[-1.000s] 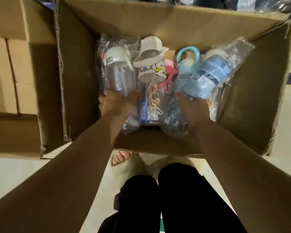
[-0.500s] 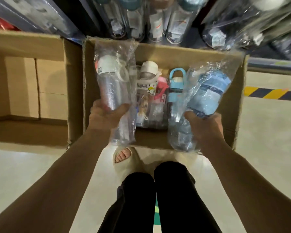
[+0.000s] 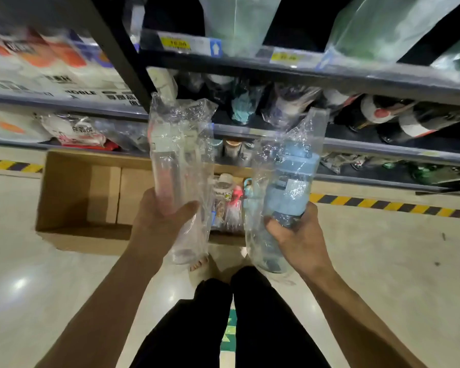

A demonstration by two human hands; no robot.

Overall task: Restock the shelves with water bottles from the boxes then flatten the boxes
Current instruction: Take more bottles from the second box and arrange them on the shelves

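Observation:
My left hand (image 3: 161, 221) grips a clear water bottle (image 3: 168, 166) wrapped in a plastic bag, held upright in front of the shelves. My right hand (image 3: 295, 232) grips a blue water bottle (image 3: 290, 181), also bagged, beside it. Below them on the floor stands an open cardboard box (image 3: 133, 160). Between the two held bottles I see a few more bagged bottles (image 3: 227, 197) lying inside it. The dark metal shelves (image 3: 356, 144) right behind the box hold several wrapped bottles.
An empty open cardboard box (image 3: 72, 192) sits to the left, touching the other one. Yellow-black floor tape (image 3: 383, 204) runs along the shelf base. A black upright post (image 3: 122, 54) divides the shelving. My legs and a sandalled foot (image 3: 199, 262) are just behind the box.
Both hands have lifted their bagged bottles up out of the box to shelf height. The view has risen from the box interior to the shelves.

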